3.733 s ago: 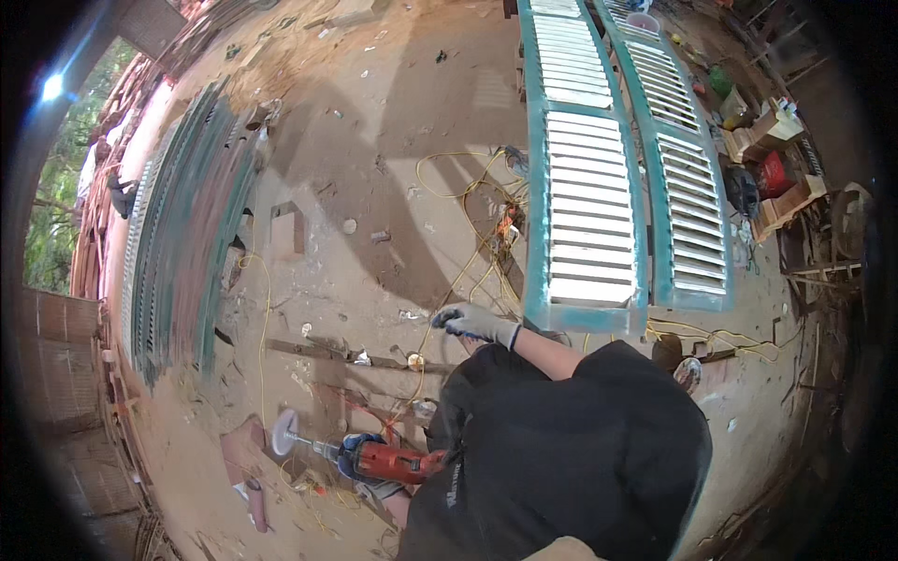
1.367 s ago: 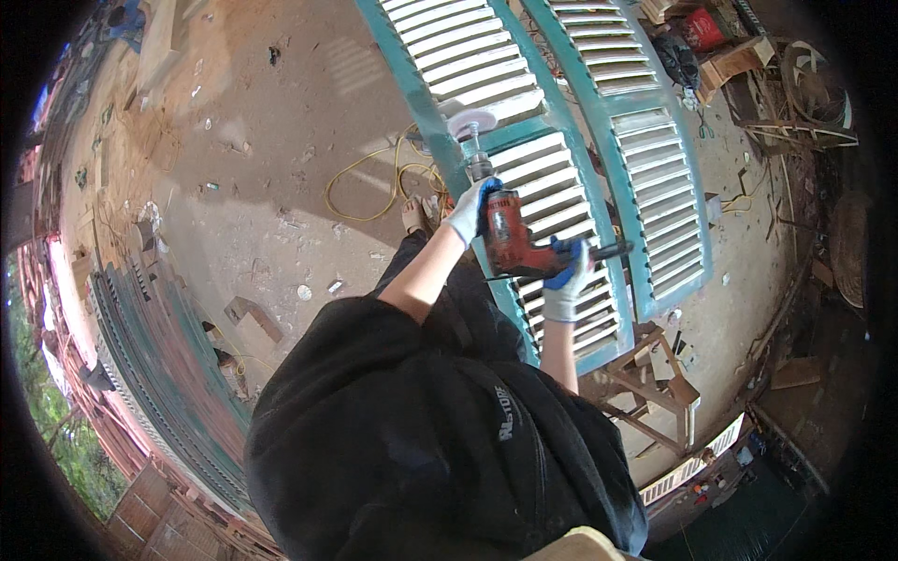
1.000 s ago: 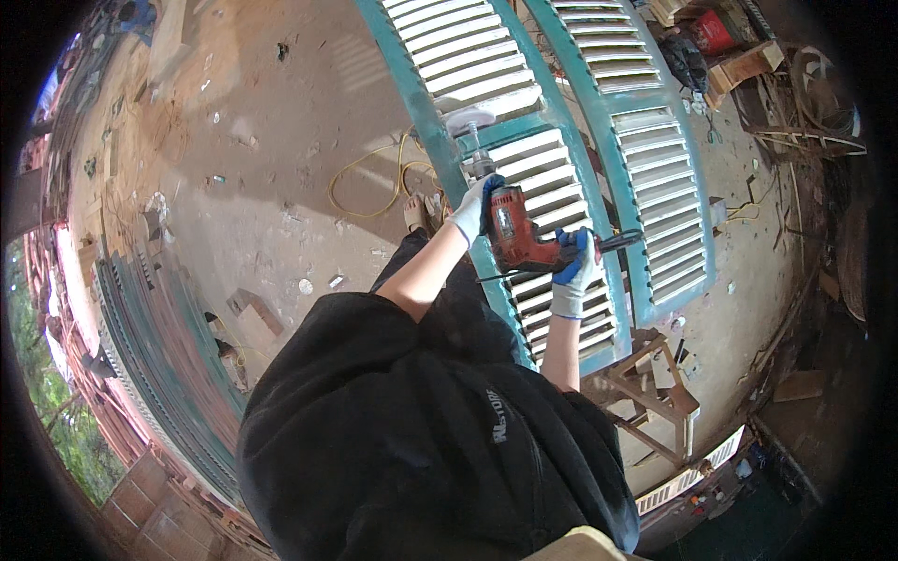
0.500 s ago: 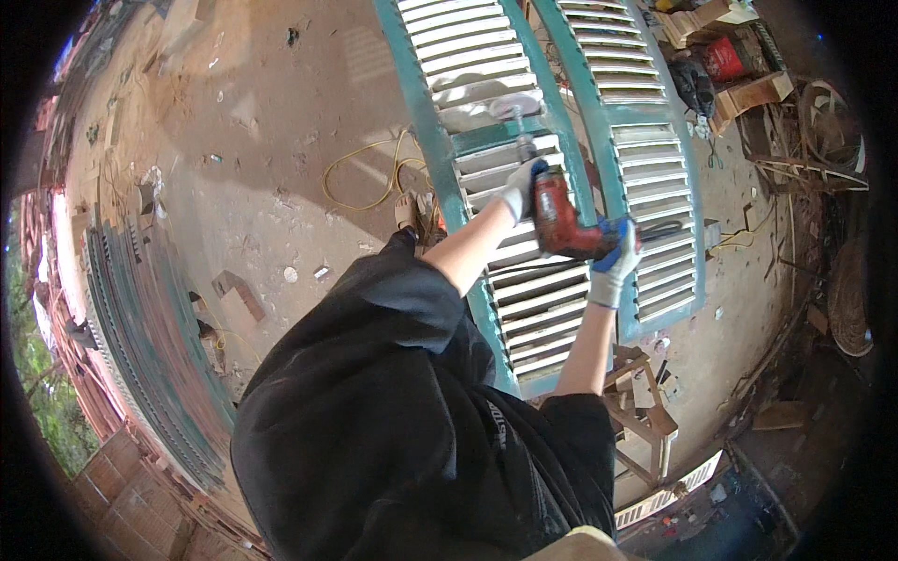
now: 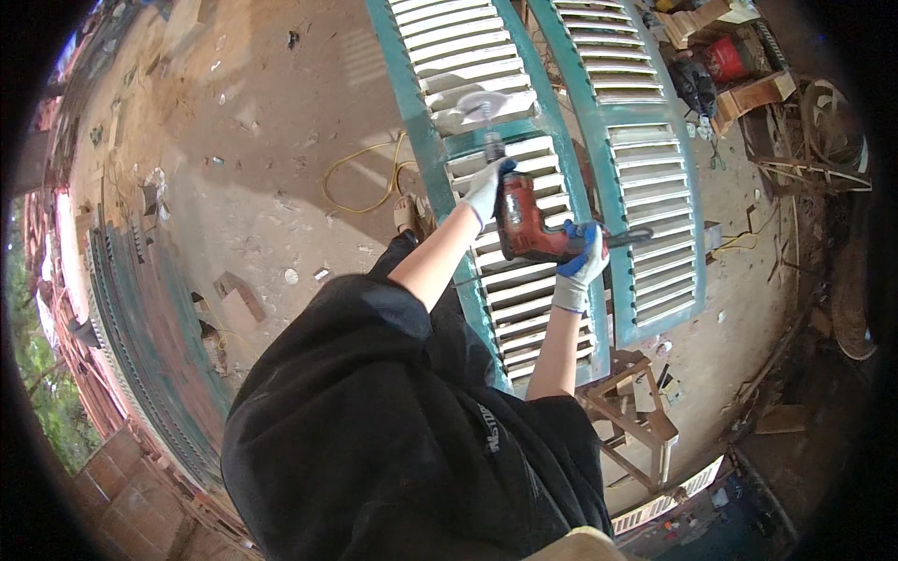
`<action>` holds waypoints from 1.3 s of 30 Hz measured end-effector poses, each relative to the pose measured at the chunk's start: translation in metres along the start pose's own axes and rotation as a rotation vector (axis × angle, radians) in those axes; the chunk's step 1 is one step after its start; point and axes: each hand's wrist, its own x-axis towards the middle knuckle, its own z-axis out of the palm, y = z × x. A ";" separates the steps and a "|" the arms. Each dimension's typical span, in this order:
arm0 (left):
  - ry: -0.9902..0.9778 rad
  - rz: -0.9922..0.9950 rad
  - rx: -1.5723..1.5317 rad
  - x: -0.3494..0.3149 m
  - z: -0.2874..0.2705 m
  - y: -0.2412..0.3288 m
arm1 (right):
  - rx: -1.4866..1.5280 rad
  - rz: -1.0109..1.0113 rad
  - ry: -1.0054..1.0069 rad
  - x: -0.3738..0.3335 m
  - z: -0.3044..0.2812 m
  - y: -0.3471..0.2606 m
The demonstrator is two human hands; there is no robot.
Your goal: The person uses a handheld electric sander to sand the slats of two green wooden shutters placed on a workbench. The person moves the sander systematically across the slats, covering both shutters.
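Both my hands wear white gloves with blue palms and hold a red power drill. My left hand is wrapped round its front, just behind the chuck. On the handle is my right hand, fingers closed; a dark cord trails from behind it. A pale round disc, smeared by motion, sits at the drill's tip over the middle rail and slats of the left louvered shutter. Whether the disc touches the wood I cannot tell. This shutter has a worn green frame and whitish slats. A second green shutter lies to its right.
A yellow cord loops on the floor left of the shutters. Long green and reddish slatted panels are stacked at far left. A wooden trestle stands near my right side. Wood pieces and a red container lie at upper right.
The drill and both hands have shifted left, carrying the blurred disc from the right part of the left shutter toward its left side. The shutters stay in place.
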 end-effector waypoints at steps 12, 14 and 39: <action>0.209 0.168 0.141 0.006 0.023 0.002 | 0.013 0.013 -0.006 0.008 0.010 -0.015; 0.219 0.209 0.085 -0.005 0.009 0.006 | 0.028 0.035 -0.024 0.007 0.014 -0.007; 0.176 0.092 0.002 0.034 0.030 -0.009 | -0.088 -0.015 -0.050 0.038 -0.008 -0.018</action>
